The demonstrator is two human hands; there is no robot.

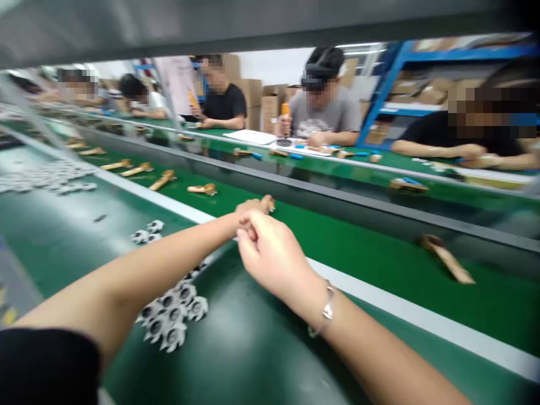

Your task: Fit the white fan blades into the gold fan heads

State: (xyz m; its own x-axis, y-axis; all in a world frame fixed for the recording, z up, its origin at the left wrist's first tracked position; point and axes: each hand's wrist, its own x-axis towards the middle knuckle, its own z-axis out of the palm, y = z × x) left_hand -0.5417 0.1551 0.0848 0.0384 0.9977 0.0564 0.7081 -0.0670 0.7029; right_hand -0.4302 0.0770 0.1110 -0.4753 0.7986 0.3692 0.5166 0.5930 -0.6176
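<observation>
My left hand [250,208] reaches out over the green belt, partly hidden behind my right hand. Its fingers close around a tan long-handled part [270,203], whose round head with a grey bit sticks out beyond them. Nearer to me is my right hand [274,247], with a bracelet at the wrist. Its thumb and fingers are curled together, and whatever may be inside is hidden. Below my left forearm, a cluster of grey toothed ring parts [171,315] lies on the green worktop [236,349]. A few more grey parts [147,232] sit beyond that forearm.
Several tan long-handled parts [202,189] lie along the belt [337,236], one of them [448,259] at the right. A white rail [379,298] divides belt from worktop. Across the line, several people sit working; one in grey [324,115] holds an orange tool [286,118].
</observation>
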